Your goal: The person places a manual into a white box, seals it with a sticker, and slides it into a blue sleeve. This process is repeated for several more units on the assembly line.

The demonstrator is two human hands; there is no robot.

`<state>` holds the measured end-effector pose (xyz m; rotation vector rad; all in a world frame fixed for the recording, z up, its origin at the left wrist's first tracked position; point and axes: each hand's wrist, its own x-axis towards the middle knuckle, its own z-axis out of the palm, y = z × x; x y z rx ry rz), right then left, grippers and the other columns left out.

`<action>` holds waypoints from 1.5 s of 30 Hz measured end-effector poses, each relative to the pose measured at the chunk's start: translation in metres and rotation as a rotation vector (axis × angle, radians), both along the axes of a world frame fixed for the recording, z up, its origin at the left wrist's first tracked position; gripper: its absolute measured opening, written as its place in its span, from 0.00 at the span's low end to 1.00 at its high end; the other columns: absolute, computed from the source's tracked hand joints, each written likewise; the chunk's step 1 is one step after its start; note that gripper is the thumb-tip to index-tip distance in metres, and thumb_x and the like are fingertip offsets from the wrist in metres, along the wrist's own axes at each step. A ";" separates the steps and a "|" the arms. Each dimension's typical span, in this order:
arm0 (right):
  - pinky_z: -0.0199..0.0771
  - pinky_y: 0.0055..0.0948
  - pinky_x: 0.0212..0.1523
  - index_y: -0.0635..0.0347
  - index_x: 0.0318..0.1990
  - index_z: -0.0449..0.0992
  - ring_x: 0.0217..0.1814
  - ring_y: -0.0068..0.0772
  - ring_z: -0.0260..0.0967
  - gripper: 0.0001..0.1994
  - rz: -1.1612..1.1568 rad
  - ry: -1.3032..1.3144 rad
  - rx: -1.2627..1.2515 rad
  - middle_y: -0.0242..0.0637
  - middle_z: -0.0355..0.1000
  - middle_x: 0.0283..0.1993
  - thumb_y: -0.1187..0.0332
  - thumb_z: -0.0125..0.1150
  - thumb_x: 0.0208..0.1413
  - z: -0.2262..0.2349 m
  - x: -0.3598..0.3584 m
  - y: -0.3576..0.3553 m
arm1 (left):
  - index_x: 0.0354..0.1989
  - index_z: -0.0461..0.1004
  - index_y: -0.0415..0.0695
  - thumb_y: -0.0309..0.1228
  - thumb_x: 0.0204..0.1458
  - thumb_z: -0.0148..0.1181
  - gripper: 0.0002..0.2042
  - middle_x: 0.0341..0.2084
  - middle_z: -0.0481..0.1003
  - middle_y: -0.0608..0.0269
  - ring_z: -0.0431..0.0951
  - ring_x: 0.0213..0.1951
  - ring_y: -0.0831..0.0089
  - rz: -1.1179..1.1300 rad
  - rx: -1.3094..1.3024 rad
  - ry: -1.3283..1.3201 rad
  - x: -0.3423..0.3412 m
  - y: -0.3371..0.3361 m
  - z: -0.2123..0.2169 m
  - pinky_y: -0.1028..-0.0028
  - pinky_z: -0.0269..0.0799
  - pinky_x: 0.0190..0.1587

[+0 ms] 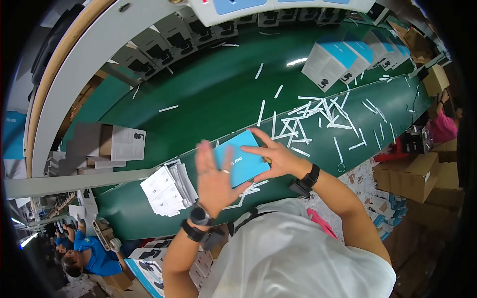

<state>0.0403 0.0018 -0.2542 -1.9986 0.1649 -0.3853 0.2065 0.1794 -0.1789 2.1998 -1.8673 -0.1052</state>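
A bright blue box [248, 170] with white lettering is held up in front of me at the green bench. My right hand [283, 158] grips its right side, fingers spread across the upper face and the thumb along the lower edge. My left hand [214, 176] is at the box's left edge with its fingers stretched out and smeared by motion. Whether its palm touches the box cannot be made out. A stack of white printed leaflets [166, 191] lies just left of that hand.
White paper strips [325, 111] are scattered over the bench's right half. Beyond its seam, a green conveyor belt [208, 94] carries white-and-blue cartons [328, 62] and an open carton [126, 144]. A metal post [74, 185] crosses at left. Other people [94, 253] work on both sides.
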 end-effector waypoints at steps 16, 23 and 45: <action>0.63 0.45 0.69 0.52 0.59 0.77 0.77 0.61 0.52 0.40 -0.072 -0.152 0.130 0.60 0.45 0.77 0.52 0.83 0.34 -0.018 0.008 0.001 | 0.70 0.57 0.41 0.54 0.42 0.71 0.49 0.61 0.55 0.27 0.56 0.62 0.29 -0.196 0.086 0.037 0.043 0.005 -0.005 0.40 0.53 0.65; 0.70 0.35 0.63 0.45 0.61 0.76 0.68 0.49 0.66 0.38 -0.201 0.002 0.116 0.56 0.49 0.76 0.54 0.82 0.37 -0.010 0.024 -0.023 | 0.62 0.71 0.46 0.42 0.44 0.65 0.33 0.61 0.65 0.38 0.63 0.63 0.40 -0.125 0.092 -0.020 0.125 -0.004 0.024 0.44 0.56 0.66; 0.76 0.31 0.48 0.56 0.61 0.72 0.48 0.36 0.77 0.32 -0.735 -0.112 0.019 0.41 0.74 0.57 0.61 0.76 0.48 -0.052 0.003 -0.003 | 0.58 0.73 0.40 0.21 0.49 0.60 0.23 0.65 0.68 0.52 0.73 0.59 0.47 0.018 -0.063 -0.148 0.170 0.028 -0.006 0.57 0.73 0.56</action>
